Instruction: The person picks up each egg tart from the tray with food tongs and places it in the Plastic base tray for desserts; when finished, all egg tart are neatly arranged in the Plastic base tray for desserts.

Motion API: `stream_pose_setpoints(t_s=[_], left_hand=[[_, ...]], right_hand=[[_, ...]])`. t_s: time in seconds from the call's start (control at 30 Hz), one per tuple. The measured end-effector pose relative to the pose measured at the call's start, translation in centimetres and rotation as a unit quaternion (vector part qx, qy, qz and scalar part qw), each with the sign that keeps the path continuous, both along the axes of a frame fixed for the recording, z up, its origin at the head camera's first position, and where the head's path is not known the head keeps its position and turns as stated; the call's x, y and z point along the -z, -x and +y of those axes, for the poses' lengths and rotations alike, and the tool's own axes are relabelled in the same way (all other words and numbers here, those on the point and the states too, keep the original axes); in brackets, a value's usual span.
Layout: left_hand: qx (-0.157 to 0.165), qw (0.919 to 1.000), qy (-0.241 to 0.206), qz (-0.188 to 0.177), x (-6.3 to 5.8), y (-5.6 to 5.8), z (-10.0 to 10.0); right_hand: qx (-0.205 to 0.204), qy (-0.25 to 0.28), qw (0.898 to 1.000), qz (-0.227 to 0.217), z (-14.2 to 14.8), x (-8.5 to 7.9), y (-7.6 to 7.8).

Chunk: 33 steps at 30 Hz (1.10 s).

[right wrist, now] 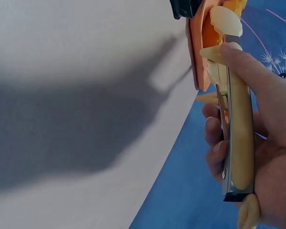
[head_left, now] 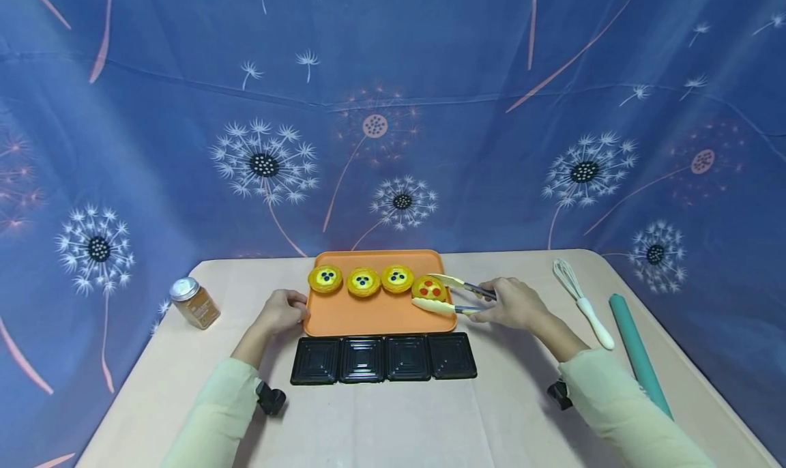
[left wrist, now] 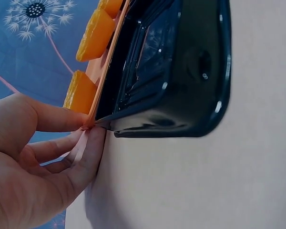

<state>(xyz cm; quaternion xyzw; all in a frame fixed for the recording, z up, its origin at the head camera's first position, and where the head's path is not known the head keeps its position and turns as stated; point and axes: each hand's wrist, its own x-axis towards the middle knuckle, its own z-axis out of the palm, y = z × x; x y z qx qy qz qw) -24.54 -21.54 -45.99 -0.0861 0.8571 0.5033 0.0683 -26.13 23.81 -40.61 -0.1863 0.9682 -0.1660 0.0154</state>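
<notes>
Left hand (head_left: 284, 311) pinching orange rectangular tray (head_left: 368, 318) at 9 o'clock; right hand (head_left: 514, 304) gripping cream-tipped metal tongs (head_left: 439, 308) around red-dotted round yellow tart (head_left: 430, 288) at tray's 3. Three blue-dotted yellow tarts (head_left: 364, 282) resting 10 to 1. Square black dishes (head_left: 408, 357), 6 o'clock, holding none; I am judging work barely begun.

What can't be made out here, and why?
Jar label: head view, too small to read.
Green rod, near end: head view, hidden by the right sleeve.
Black mould: left wrist view, cut off by the top edge.
Red-dotted tart: right wrist view, partly hidden by tongs.
</notes>
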Motion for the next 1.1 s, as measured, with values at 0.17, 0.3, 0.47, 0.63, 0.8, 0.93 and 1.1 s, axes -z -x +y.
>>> stream_pose_setpoints(t_s=[0.17, 0.3, 0.47, 0.63, 0.8, 0.93, 1.1], left_hand=[[0.002, 1.0000, -0.006, -0.002, -0.1, 0.0, 0.2], [0.001, 0.9999, -0.012, -0.008, -0.2, 0.1, 0.4], [0.001, 0.9999, -0.013, -0.008, -0.2, 0.1, 0.4], [-0.002, 0.9999, -0.010, -0.003, 0.0, 0.3, 0.4], [-0.005, 1.0000, -0.008, 0.002, 0.0, 0.2, 0.4], [-0.001, 1.0000, -0.002, 0.007, 0.0, 0.2, 0.3], [0.002, 0.9999, 0.014, 0.008, 0.1, 0.1, 0.1]], right_hand=[[-0.003, 0.002, 1.000, 0.021, 0.5, -0.7, -0.2], [-0.005, 0.002, 0.999, 0.039, 1.0, -2.1, 0.0], [-0.018, 0.003, 0.998, 0.054, 1.6, -3.6, 0.2], [-0.030, -0.001, 0.998, 0.064, 1.9, -4.6, -0.2], [-0.040, -0.009, 0.996, 0.076, 2.2, -5.5, -1.3], [-0.050, -0.007, 0.996, 0.079, 2.8, -6.2, -2.7], [-0.065, -0.011, 0.995, 0.072, 3.4, -6.8, -4.7]])
